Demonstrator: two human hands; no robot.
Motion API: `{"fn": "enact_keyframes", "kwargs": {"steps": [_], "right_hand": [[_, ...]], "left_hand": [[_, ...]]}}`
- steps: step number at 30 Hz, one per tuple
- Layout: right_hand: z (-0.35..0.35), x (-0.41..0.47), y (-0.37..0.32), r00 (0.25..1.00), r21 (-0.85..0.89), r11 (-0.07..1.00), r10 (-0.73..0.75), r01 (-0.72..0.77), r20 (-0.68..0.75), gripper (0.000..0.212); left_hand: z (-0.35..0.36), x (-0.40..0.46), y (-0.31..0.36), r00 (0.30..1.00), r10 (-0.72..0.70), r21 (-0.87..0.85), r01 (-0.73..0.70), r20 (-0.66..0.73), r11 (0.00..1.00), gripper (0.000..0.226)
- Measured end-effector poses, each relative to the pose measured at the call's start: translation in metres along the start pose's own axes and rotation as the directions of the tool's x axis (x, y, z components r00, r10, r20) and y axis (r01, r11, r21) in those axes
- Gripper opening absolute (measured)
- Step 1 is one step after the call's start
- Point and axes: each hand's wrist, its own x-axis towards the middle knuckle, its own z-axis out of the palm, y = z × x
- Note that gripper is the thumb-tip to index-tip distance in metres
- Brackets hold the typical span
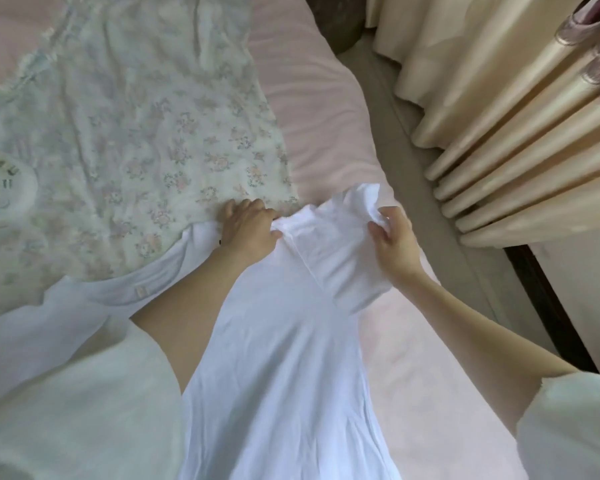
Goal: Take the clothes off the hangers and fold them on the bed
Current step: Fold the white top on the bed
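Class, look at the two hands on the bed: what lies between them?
In the head view, a bunched, folded-over part of the white garment spans the gap between the left hand and right hand, both gripping it.

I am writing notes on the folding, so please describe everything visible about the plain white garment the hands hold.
The plain white garment looks like thin, soft cotton, wrinkled. It stretches from the person along the pink bed sheet, its far end partly folded over. The left hand and right hand each grip that end. Its left edge overlaps the floral garment.

White garment (pixel 278 341) lies stretched along the pink bed (pixel 326 126).
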Motion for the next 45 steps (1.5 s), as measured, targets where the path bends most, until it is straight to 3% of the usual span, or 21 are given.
{"fn": "enact_keyframes", "kwargs": {"steps": [2, 4, 7, 10, 12, 13, 14, 17, 18, 20, 22, 23, 25, 27, 30, 32, 33, 37, 40, 45], "right_hand": [[0.0, 0.003, 0.023, 0.956, 0.042, 0.956, 0.289, -0.291, 0.061, 0.023], [-0.003, -0.001, 0.041, 0.85, 0.07, 0.85, 0.51, -0.521, 0.131, 0.028], [-0.015, -0.009, 0.044, 0.736, 0.074, 0.75, 0.618, -0.657, 0.277, 0.044], [-0.023, -0.012, 0.039, 0.662, 0.098, 0.705, 0.597, -0.702, 0.453, 0.04], [-0.022, -0.015, 0.038, 0.747, 0.276, 0.708, 0.53, -0.65, 0.401, 0.024], [-0.021, -0.017, 0.034, 0.811, 0.372, 0.722, 0.493, -0.584, 0.316, 0.01], [-0.019, -0.018, 0.03, 0.876, 0.421, 0.769, 0.436, -0.482, 0.207, 0.01], [-0.005, -0.031, -0.004, 0.985, 0.387, 0.906, 0.153, -0.17, 0.075, 0.009], [0.002, -0.038, -0.018, 0.994, 0.327, 0.941, 0.053, -0.081, 0.093, 0.01], [0.018, -0.053, -0.041, 0.977, 0.23, 0.972, -0.096, 0.05, 0.191, 0.025], [0.039, -0.067, -0.055, 0.914, 0.188, 0.973, -0.191, 0.13, 0.359, 0.033], [0.05, -0.075, -0.061, 0.869, 0.177, 0.977, -0.191, 0.121, 0.456, 0.037], [0.069, -0.087, -0.06, 0.776, 0.143, 0.989, -0.126, 0.047, 0.618, 0.044], [0.079, -0.095, -0.053, 0.767, 0.068, 0.996, -0.089, 0.059, 0.636, 0.042], [0.08, -0.11, -0.029, 0.852, -0.112, 0.925, -0.281, 0.363, 0.441, 0.038], [0.08, -0.12, -0.009, 0.822, -0.244, 0.812, -0.421, 0.53, 0.384, 0.046], [0.08, -0.126, 0.0, 0.803, -0.3, 0.766, -0.437, 0.568, 0.404, 0.051], [0.079, -0.138, 0.018, 0.75, -0.415, 0.631, -0.483, 0.656, 0.451, 0.056], [0.077, -0.135, 0.026, 0.705, -0.434, 0.556, -0.533, 0.709, 0.468, 0.074], [0.061, -0.128, 0.038, 0.611, -0.43, 0.436, -0.528, 0.791, 0.59, 0.081]], "left_hand": [[0.002, 0.009, 0.003, 0.997, -0.072, -0.089, 0.071, -0.004, 0.993, 0.028], [0.001, 0.014, 0.005, 0.993, -0.107, -0.136, 0.112, 0.042, 0.984, 0.017], [-0.004, 0.022, 0.009, 0.98, -0.096, -0.198, 0.131, 0.176, 0.971, 0.022], [-0.01, 0.027, 0.016, 0.978, -0.099, -0.278, 0.149, 0.185, 0.949, 0.025], [-0.012, 0.025, 0.02, 0.986, -0.108, -0.404, 0.151, 0.127, 0.902, 0.019], [-0.013, 0.024, 0.021, 0.988, -0.118, -0.47, 0.152, 0.102, 0.869, 0.017], [-0.012, 0.022, 0.02, 0.991, -0.122, -0.511, 0.137, 0.064, 0.849, 0.015], [-0.015, 0.017, 0.009, 0.987, -0.145, -0.601, 0.073, -0.073, 0.796, 0.011], [-0.019, 0.015, 0.004, 0.974, -0.207, -0.711, 0.079, -0.096, 0.699, 0.013], [-0.034, 0.002, -0.01, 0.919, -0.393, -0.939, 0.162, 0.031, 0.303, 0.014], [-0.043, -0.013, -0.028, 0.88, -0.354, -0.948, 0.286, 0.318, -0.141, 0.022], [-0.042, -0.026, -0.039, 0.858, -0.267, -0.893, 0.381, 0.438, -0.239, 0.036], [-0.036, -0.046, -0.053, 0.809, -0.131, -0.813, 0.542, 0.573, -0.213, 0.057], [-0.028, -0.057, -0.055, 0.795, -0.094, -0.799, 0.587, 0.6, -0.13, 0.059], [-0.018, -0.057, -0.043, 0.847, -0.162, -0.855, 0.517, 0.506, 0.033, 0.027], [-0.007, -0.049, -0.036, 0.867, -0.286, -0.86, 0.47, 0.409, 0.196, 0.011], [-0.003, -0.047, -0.034, 0.856, -0.352, -0.854, 0.47, 0.379, 0.223, 0.01], [0.005, -0.043, -0.035, 0.82, -0.464, -0.891, 0.437, 0.336, 0.127, 0.02], [0.01, -0.048, -0.041, 0.828, -0.506, -0.902, 0.384, 0.241, 0.199, 0.013], [0.016, -0.056, -0.042, 0.744, -0.639, -0.925, 0.357, 0.196, 0.132, 0.007]]}}
